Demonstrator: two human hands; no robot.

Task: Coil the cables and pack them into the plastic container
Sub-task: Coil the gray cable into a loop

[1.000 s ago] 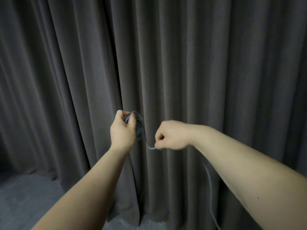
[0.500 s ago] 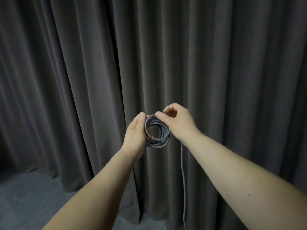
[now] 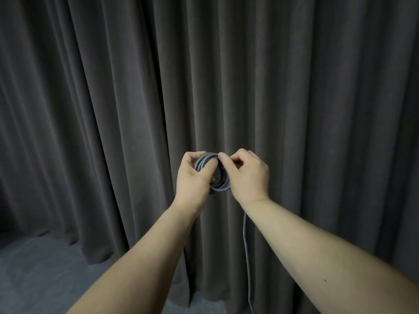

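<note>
Both hands are up at chest height in front of the dark grey curtain, and the grey braided cable sits between them as a small round coil of several loops. The left hand grips the coil's upper left side, fingers curled over the top of the loops and thumb pressed against them from the near side. The right hand pinches the top of the coil between thumb and forefinger, its other fingers curled in, right beside the left hand's fingertips.

Half a second ago the right hand was laying a strand over the top with its fingers looser and the coil's ring open to view; now it has closed in tighter, the hands nearly touch, and the left hand covers more of the ring. A second ago the hands were apart, with a stretch of cable pulled out between them.

One loose tail of the cable drops straight down from under the right wrist and runs out of the bottom of the picture. Grey carpeted floor shows at lower left, below the curtain's hem.
</note>
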